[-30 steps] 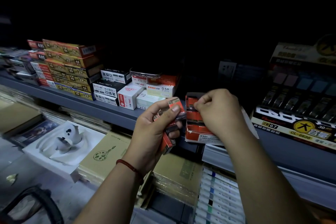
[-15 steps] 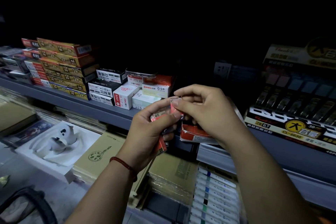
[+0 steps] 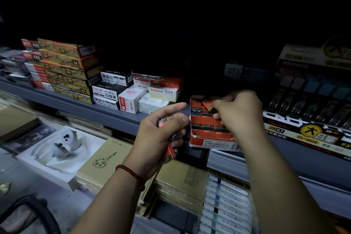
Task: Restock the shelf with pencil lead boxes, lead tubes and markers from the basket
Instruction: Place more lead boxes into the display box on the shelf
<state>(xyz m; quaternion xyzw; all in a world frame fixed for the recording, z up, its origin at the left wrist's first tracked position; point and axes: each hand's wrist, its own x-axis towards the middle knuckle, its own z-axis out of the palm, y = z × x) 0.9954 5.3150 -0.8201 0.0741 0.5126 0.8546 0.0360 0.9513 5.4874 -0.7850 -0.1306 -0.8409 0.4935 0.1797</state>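
The left hand curls round slim orange lead tubes; the right hand seemingly pinches a single tube over the cardboard box at the shelf edge.

The open carton of lead tubes is sitting at the front edge of the shelf, stacked lead boxes lying to its left, a lead display tray standing to its right, markers lying below it
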